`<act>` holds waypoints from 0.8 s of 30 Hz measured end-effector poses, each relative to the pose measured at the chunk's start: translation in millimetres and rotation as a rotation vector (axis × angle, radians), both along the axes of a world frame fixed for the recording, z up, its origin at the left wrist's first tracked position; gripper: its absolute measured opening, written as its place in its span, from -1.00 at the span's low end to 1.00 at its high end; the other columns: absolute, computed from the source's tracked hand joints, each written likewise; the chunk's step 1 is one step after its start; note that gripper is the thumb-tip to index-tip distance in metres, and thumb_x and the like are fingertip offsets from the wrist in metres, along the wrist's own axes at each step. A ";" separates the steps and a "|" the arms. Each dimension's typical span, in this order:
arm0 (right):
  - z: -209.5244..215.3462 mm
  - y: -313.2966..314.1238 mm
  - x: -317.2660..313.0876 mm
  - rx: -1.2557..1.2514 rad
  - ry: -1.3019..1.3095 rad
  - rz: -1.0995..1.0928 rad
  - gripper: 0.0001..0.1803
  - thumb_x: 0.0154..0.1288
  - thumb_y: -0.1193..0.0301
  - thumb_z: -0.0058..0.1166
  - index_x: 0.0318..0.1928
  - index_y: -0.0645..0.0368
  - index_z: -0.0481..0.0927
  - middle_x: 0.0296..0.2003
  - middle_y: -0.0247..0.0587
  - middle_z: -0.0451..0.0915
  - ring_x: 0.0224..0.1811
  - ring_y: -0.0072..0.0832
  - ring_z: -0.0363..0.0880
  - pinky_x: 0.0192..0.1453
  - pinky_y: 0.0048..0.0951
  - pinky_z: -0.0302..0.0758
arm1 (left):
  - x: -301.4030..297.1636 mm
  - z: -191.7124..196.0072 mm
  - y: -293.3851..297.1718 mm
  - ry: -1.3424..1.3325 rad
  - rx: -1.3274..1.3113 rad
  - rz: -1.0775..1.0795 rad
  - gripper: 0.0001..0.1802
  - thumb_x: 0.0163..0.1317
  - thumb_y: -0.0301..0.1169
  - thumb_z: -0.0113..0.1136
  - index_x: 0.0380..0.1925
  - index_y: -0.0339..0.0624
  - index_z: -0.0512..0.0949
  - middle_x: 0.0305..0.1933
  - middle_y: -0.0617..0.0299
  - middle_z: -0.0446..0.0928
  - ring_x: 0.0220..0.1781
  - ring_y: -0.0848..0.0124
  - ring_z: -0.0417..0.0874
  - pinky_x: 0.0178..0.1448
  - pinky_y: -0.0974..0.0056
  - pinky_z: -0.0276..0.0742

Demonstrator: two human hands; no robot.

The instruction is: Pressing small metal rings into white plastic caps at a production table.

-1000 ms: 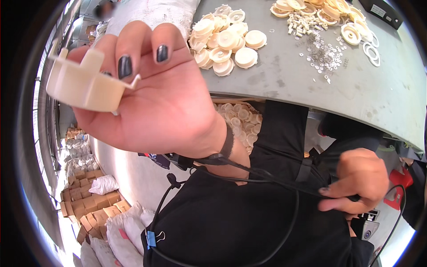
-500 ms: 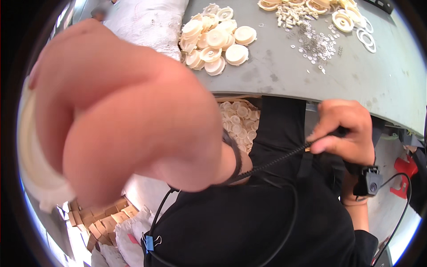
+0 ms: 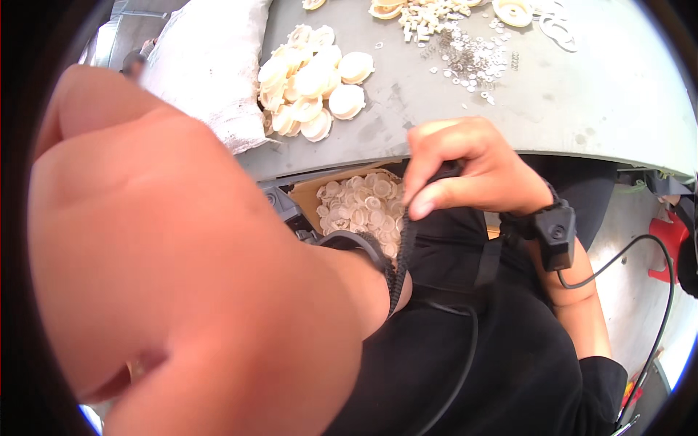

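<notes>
My left hand (image 3: pixel 160 240) is raised very close, filling the left side, with its back and thumb base blurred. Its fingers are hidden or cut off by the rim, so whatever they hold does not show. A dark band circles the left wrist. My right hand (image 3: pixel 465 163) pinches the end of a black braided strap (image 3: pixel 402 269) between thumb and forefinger. From there the strap runs down to the left wrist, drawn taut. A small black box-shaped device (image 3: pixel 556 236) with a cable is strapped to my right wrist.
On the grey table (image 3: pixel 392 138) lie a pile of cream plastic discs (image 3: pixel 309 80), small washers and springs (image 3: pixel 472 58), and white rings (image 3: pixel 558 33). A white sack (image 3: pixel 207 65) stands at left. Below the edge is a box of translucent caps (image 3: pixel 363 203); at right, a red object (image 3: pixel 667 243).
My right hand has moved left and up with the strap, which now stands steeper. The left hand has turned and come closer; the cream ring-shaped part seen in it is out of sight.
</notes>
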State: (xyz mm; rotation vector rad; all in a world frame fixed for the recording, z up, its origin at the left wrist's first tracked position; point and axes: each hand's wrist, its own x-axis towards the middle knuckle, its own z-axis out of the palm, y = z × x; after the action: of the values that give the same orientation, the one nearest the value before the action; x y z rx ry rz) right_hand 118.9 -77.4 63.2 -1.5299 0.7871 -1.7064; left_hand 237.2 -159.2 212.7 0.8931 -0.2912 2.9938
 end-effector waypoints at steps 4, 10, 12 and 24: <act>2.4 -11.9 11.4 0.020 -0.171 0.128 -0.87 0.00 0.49 0.27 -0.40 0.24 0.62 -0.45 -0.31 0.59 -0.38 -0.62 0.53 -0.26 -0.60 0.44 | -6.2 -2.7 4.7 0.062 0.060 -0.099 -0.78 -0.07 -0.63 -0.12 -0.70 -0.04 0.17 -0.75 0.25 0.17 -0.78 0.45 0.20 -0.75 0.35 0.07; 2.7 -20.6 28.8 -0.006 -0.347 0.229 -0.87 0.01 0.48 0.27 -0.40 0.24 0.62 -0.47 -0.36 0.57 -0.39 -0.68 0.49 -0.29 -0.64 0.40 | -10.7 8.1 9.2 -0.070 0.024 -0.186 -0.68 -0.13 -0.59 -0.13 -0.81 0.07 0.05 -0.78 0.37 0.06 -0.78 0.53 0.10 -0.70 0.44 -0.12; -1.0 -19.6 32.7 0.023 -0.376 0.229 -0.86 0.01 0.46 0.28 -0.39 0.22 0.62 -0.47 -0.39 0.55 -0.40 -0.69 0.47 -0.30 -0.65 0.40 | -12.7 2.8 9.0 0.053 -0.040 -0.093 -0.66 -0.15 -0.57 -0.09 -0.84 0.09 0.04 -0.82 0.41 0.03 -0.78 0.55 0.09 -0.69 0.44 -0.12; 15.0 4.3 46.7 0.136 -0.159 -0.268 -0.04 -0.37 0.34 0.50 0.16 0.12 0.30 0.00 -0.37 0.33 -0.10 -0.61 0.31 -0.09 -0.55 0.39 | -2.6 1.2 9.9 0.313 -0.042 0.079 -0.63 -0.21 -0.48 0.00 -0.94 0.11 0.05 -0.89 0.46 0.03 -0.82 0.54 0.10 -0.69 0.43 -0.09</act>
State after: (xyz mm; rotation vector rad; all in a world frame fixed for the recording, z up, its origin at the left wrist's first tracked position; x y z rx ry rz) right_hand 165.6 -73.1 78.2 -1.2235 1.0381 -1.8969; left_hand 234.6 -149.3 213.9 1.3743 -0.1905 2.8522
